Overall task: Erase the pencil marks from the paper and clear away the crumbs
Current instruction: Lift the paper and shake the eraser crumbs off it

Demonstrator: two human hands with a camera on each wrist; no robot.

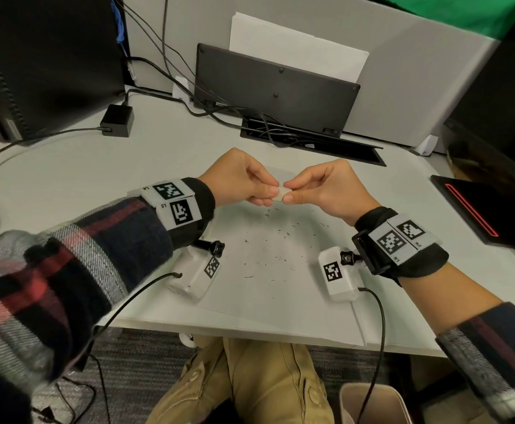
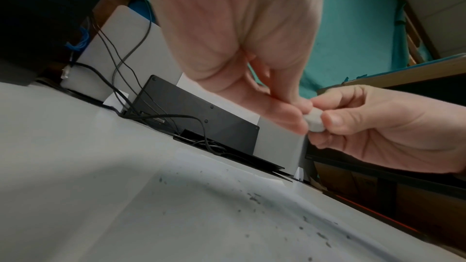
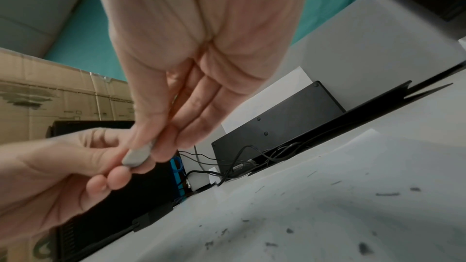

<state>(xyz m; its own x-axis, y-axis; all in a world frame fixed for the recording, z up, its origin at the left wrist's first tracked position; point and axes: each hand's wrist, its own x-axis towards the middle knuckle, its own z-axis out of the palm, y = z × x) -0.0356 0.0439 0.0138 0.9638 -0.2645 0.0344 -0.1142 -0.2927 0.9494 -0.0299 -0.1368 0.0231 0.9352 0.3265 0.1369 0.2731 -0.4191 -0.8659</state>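
Head view: left hand (image 1: pixel 244 179) and right hand (image 1: pixel 323 188) meet above the far edge of the paper (image 1: pixel 268 289), each pinching one end of a small pale eraser (image 1: pixel 280 195) between thumb and fingertips. The eraser is held clear of the sheet, not touching it. Dark crumbs (image 1: pixel 268 249) lie scattered over the middle of the paper, from 12 o'clock to 6 o'clock of its centre, none yet cleared. I cannot make out any remaining pencil marks among them.

Risks, as judged:

1. The eraser is small and the grip is at the fingertips only. If either hand lets go before the other has it firmly, it may drop onto the crumbs and scatter them, or roll off.
2. The paper's near edge sits at the worktop (image 1: pixel 66 179) edge at 6 o'clock, with a bin (image 1: pixel 372 402) below at 5 o'clock. Sweeping towards 6 o'clock without aim would likely send crumbs to the lap or floor.
3. Both wrist cameras hang low over the sheet, and the left sleeve (image 1: pixel 112 240) is close above it; either could drag crumbs and smear grey across the paper.
4. Brushing with a palm may smudge the crumbs; light strokes are advisable.
5. Neither hand pins the sheet, so it may shift when rubbed.
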